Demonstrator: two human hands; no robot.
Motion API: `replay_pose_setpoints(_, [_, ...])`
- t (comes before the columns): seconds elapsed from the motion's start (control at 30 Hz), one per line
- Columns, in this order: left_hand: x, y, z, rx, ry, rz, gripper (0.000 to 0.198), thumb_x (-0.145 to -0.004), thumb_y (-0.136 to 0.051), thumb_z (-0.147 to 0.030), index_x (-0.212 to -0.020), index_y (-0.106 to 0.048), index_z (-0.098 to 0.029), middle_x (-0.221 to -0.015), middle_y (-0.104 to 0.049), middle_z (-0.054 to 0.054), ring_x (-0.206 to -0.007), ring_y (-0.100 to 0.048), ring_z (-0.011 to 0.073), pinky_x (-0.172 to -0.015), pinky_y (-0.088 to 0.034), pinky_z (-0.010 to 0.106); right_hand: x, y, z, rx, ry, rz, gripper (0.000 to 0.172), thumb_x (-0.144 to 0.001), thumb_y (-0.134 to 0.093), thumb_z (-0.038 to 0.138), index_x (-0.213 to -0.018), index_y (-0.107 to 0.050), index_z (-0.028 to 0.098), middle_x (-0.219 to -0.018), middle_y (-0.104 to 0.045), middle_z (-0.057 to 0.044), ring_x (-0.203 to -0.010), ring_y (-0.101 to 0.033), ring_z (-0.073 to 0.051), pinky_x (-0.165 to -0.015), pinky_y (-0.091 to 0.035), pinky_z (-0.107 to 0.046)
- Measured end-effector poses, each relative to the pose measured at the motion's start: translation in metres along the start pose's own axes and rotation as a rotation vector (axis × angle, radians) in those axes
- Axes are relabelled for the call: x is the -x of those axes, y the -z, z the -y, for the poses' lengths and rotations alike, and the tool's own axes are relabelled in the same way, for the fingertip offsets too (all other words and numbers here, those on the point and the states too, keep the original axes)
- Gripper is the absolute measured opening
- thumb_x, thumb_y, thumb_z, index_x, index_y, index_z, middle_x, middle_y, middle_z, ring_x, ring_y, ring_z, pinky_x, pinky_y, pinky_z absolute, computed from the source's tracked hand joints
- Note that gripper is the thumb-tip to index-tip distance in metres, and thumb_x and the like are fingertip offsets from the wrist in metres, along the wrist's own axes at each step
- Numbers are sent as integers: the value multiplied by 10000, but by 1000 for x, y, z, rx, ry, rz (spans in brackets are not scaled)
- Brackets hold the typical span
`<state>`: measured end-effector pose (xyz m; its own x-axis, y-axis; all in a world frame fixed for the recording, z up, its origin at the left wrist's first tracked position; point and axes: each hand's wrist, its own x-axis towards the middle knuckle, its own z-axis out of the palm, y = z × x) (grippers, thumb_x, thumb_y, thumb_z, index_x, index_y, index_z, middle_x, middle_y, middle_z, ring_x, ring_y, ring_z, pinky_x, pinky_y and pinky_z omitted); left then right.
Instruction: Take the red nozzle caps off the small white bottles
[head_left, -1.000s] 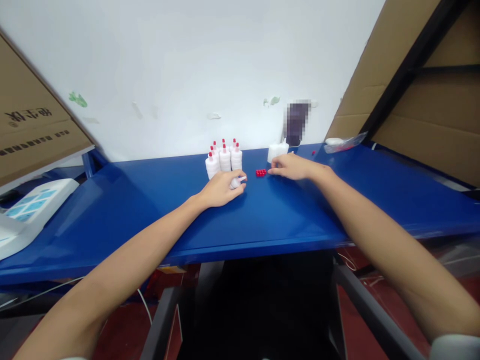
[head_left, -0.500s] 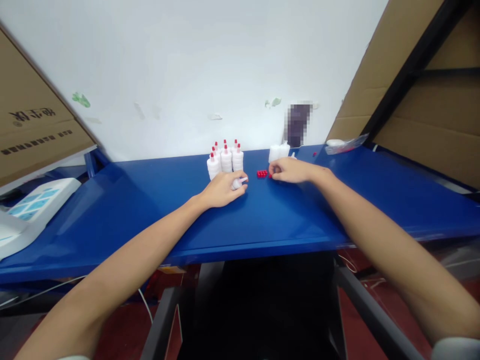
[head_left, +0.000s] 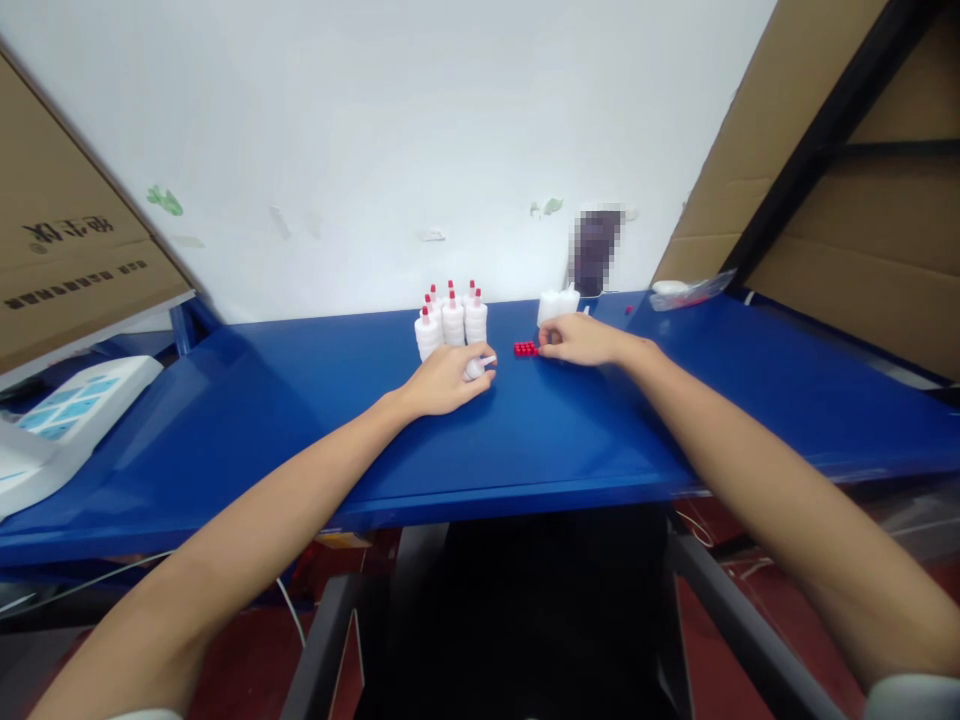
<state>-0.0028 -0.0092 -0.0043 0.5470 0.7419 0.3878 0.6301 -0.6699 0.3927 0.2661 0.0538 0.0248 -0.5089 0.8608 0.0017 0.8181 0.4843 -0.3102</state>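
Note:
My left hand point(head_left: 442, 380) lies on the blue table point(head_left: 300, 420), closed around a small white bottle point(head_left: 475, 367) that lies on its side with its bare nozzle pointing right. My right hand point(head_left: 581, 340) rests farther right, its fingertips pinched at the right end of a small row of red caps point(head_left: 524, 349). Behind my left hand stands a cluster of several white bottles with red caps point(head_left: 450, 318). Two uncapped white bottles point(head_left: 557, 303) stand just behind my right hand.
A white scale with a light blue keypad point(head_left: 56, 425) sits at the table's left end. Cardboard boxes point(head_left: 60, 250) lean at the left and on black shelving point(head_left: 840, 190) at the right. A clear plastic bag point(head_left: 686, 288) lies at the back right.
My right hand has curled from lying flat beside the red caps into a pinch at them. My left hand has kept still on the bottle.

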Motion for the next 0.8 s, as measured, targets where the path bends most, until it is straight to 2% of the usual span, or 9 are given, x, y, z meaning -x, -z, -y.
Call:
replay_pose_setpoints(0.27, [0, 1, -1, -9, 6, 5, 294, -920, -549, -404, -1082, -684, -199, -1009, -757, 41, -759, -668, 181, -731, -496, 308, 1, 2, -1, -23, -5, 44, 116, -837, -620, 306, -838, -649, 193, -789, -689, -36, -712, -600, -173, -680, -418, -306])
replay_pose_setpoints(0.43, [0, 0, -1, -11, 5, 5, 291, -920, -552, -399, -1083, -683, -198, -989, -756, 35, -734, -661, 172, -707, -483, 298, 3, 2, 5, -15, -16, 39, 177, -856, -609, 359, -799, -628, 192, -744, -660, -35, -690, -574, -171, -673, -406, -310])
replay_pose_setpoints(0.8, [0, 1, 0, -9, 2, 0, 287, -919, -550, -399, -1080, -685, -204, -1027, -758, 47, -811, -688, 197, -781, -515, 325, 4, 2, 8, -14, -22, 34, 195, -845, -616, 382, -787, -618, 196, -748, -660, -41, -702, -580, -179, -666, -402, -311])
